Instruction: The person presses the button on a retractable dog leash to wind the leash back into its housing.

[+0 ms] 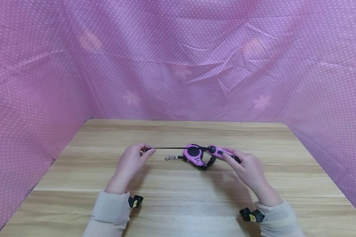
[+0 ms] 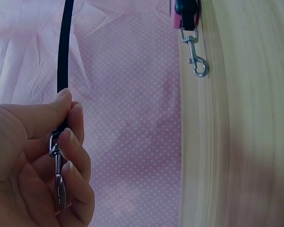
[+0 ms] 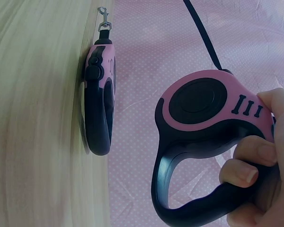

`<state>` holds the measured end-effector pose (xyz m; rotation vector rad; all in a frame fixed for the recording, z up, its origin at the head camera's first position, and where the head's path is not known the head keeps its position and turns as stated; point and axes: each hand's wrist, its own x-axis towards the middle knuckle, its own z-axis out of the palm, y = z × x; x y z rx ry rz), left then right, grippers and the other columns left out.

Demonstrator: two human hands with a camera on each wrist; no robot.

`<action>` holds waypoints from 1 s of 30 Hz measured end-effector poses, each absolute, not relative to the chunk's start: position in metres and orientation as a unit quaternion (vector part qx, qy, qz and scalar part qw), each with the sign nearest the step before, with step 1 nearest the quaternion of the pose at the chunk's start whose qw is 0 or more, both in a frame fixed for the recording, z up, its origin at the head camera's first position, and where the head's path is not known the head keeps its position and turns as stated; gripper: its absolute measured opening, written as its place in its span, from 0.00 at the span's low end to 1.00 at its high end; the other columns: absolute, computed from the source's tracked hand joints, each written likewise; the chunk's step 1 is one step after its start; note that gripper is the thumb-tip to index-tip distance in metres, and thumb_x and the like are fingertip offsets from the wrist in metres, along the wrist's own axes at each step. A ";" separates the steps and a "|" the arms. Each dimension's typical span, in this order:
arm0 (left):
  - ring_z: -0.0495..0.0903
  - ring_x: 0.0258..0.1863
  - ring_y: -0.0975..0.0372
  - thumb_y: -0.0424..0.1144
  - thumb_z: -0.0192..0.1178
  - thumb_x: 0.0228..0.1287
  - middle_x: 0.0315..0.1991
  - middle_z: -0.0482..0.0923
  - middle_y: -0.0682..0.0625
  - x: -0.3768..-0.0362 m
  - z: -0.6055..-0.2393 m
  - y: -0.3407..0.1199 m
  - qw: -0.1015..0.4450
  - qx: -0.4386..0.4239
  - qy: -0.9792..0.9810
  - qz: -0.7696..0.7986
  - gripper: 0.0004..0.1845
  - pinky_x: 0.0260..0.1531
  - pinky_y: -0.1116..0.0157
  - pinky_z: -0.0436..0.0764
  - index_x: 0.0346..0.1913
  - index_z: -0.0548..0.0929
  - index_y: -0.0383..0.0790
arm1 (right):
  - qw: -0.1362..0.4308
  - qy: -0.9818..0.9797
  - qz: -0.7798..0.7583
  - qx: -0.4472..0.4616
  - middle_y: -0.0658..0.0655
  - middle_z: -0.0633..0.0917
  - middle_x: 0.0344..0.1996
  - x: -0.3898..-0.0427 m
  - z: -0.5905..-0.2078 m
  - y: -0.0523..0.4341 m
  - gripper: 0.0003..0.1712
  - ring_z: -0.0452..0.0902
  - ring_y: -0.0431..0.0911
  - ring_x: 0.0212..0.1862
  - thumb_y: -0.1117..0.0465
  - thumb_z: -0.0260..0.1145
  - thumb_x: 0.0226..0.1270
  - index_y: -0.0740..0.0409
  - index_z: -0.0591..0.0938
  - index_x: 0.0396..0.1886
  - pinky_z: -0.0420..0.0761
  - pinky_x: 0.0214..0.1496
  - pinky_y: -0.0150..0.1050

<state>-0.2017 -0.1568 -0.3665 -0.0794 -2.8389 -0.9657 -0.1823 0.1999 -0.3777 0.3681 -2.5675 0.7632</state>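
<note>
Pink-black leash [image 3: 213, 123]; perhaps white-dotted pink cloth [image 1: 178, 59].

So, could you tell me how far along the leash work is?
Done: the black cord is drawn out of the held leash and stretched straight. In hand: the right hand grips that leash's handle while the left hand pinches the cord's clip. Left, probably: the second leash lies untouched on the table, cord wound in.

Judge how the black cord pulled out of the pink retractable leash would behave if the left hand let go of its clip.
The black cord looks thin and runs straight between the hands, so it is probably taut and would likely snap back toward the held leash. Slack, it would likely be floppy. The left hand pinches the metal clip, which might whip about.
</note>
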 end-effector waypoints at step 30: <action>0.82 0.40 0.57 0.44 0.58 0.72 0.51 0.86 0.44 -0.200 -0.366 -0.141 0.066 -0.044 -0.927 -0.367 0.15 0.45 0.54 0.80 0.54 0.85 0.42 | 0.202 -0.928 0.284 0.131 0.54 0.83 0.20 -0.180 -0.383 0.189 0.17 0.63 0.39 0.18 0.52 0.65 0.69 0.53 0.87 0.52 0.62 0.23 0.33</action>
